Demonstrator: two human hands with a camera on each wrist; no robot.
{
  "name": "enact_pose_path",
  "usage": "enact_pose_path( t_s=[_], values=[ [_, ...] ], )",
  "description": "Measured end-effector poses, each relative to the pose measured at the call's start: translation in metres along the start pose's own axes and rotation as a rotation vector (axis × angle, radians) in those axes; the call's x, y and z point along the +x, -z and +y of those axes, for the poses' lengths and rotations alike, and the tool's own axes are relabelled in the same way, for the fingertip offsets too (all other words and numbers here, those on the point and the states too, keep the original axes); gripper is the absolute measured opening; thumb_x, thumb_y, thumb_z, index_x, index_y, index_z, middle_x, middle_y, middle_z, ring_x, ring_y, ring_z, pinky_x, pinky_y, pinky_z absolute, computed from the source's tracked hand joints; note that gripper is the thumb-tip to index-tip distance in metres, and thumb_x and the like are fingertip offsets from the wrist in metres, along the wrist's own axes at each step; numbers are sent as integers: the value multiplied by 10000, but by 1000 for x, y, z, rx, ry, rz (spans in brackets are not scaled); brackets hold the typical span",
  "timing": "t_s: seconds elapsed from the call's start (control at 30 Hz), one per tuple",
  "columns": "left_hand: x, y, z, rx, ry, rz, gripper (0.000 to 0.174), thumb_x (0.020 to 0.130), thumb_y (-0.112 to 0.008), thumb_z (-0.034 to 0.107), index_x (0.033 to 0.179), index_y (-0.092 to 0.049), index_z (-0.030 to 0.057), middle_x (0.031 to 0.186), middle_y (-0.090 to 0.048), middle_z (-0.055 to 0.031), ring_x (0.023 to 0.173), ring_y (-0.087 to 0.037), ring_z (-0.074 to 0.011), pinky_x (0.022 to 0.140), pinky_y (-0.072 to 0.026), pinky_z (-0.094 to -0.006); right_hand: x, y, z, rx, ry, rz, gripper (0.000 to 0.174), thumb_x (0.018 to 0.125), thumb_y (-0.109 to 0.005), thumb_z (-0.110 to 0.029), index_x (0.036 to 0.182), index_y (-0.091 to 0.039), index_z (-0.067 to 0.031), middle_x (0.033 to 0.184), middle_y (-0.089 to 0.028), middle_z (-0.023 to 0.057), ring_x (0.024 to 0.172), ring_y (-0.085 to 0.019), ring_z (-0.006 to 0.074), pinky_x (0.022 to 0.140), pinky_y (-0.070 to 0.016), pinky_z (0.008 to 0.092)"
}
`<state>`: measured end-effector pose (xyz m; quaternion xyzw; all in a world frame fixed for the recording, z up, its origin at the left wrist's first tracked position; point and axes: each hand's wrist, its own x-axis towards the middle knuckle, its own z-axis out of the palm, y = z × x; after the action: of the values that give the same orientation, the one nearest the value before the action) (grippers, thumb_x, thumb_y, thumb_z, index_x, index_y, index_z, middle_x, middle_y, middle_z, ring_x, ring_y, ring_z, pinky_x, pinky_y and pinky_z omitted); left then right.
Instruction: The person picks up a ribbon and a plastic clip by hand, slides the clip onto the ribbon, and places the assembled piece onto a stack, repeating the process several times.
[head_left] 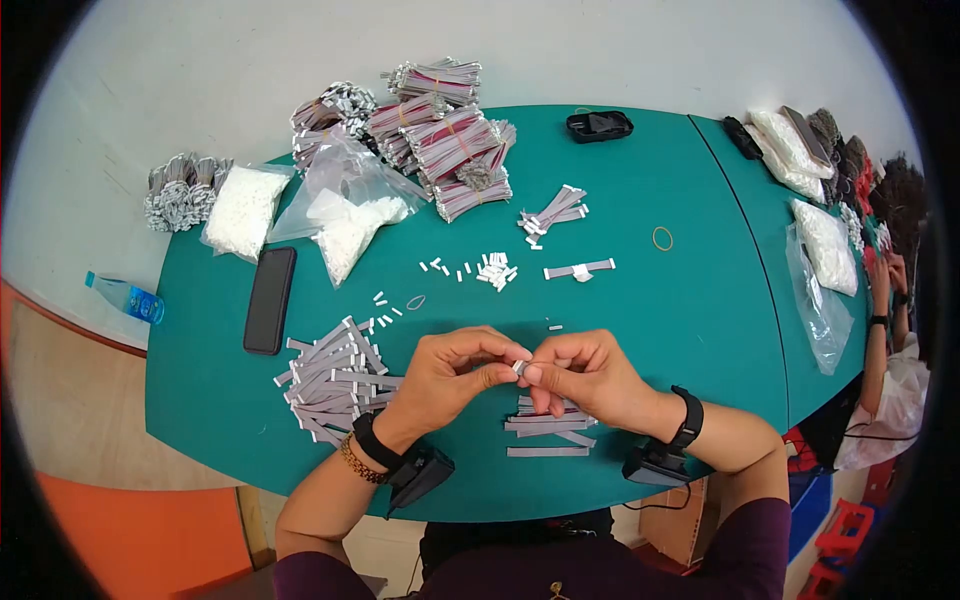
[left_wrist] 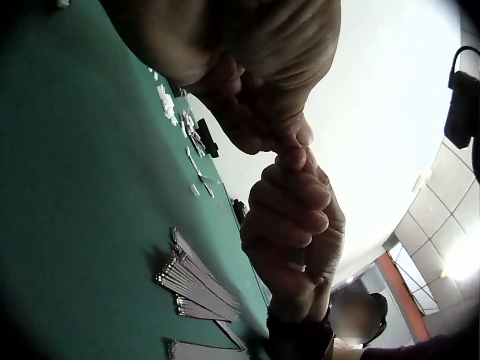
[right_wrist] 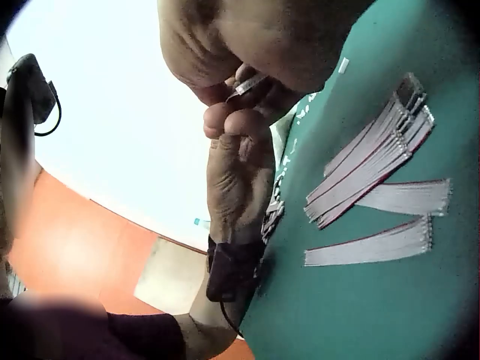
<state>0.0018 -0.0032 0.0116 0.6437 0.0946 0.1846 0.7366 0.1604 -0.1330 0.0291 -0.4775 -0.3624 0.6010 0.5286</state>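
Observation:
Above the green table [head_left: 690, 330], my two hands meet fingertip to fingertip. Between thumb and forefinger, my left hand [head_left: 445, 375] pinches one side of a short grey ribbon cable with a small white connector [head_left: 519, 368]. My right hand [head_left: 590, 378] pinches the same piece from the other side. Most of the cable is hidden by the fingers; a strip of ribbon cable [right_wrist: 249, 86] shows among the right fingers in the right wrist view. Below the right hand lie several flat ribbon cables [head_left: 548, 426]. Beside the left forearm is a pile of cables with white connectors [head_left: 335, 385].
Loose white connectors [head_left: 495, 270] and a few more cables [head_left: 555, 213] lie ahead of the hands. Farther back are bundled cables [head_left: 455, 145] and bags of white pieces [head_left: 245, 210]. A phone [head_left: 270, 300] is at left. Another person's hands [head_left: 885, 270] are at far right.

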Motion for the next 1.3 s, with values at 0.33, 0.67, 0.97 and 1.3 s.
enact_pose_path(
  t_s=[0.33,0.67,0.97,1.3],
  values=[
    [1,7,3,-39,1,85,192,835,-630,17,1020,-610,-29,936,-640,-89,878,-615,-137,797,-500,-263,9,13,-6,-104,-11,-53,196,913,-563,-190,864,-638,-15,681,-637,43,535,-551,63,485,-433,198],
    [-12,12,54,123,19,340,171,818,-646,29,974,-590,-16,850,-648,-69,773,-622,-126,717,-502,-244,17,44,-13,-354,75,156,322,934,-506,-280,806,-612,-4,699,-633,49,570,-563,87,479,-432,231],
    [-104,68,77,569,145,595,142,825,-616,-4,967,-615,-14,894,-648,-43,780,-586,-69,674,-449,-194,-4,19,-10,-1162,194,-200,110,746,-666,-115,789,-590,-49,727,-589,110,707,-591,311,599,-449,399],
    [-138,105,59,804,180,766,83,800,-630,11,882,-642,16,777,-638,-8,700,-542,-59,615,-415,-203,-8,10,3,-1320,332,-153,126,734,-657,-108,787,-561,-46,729,-556,106,717,-579,307,594,-455,409]
  ],
)
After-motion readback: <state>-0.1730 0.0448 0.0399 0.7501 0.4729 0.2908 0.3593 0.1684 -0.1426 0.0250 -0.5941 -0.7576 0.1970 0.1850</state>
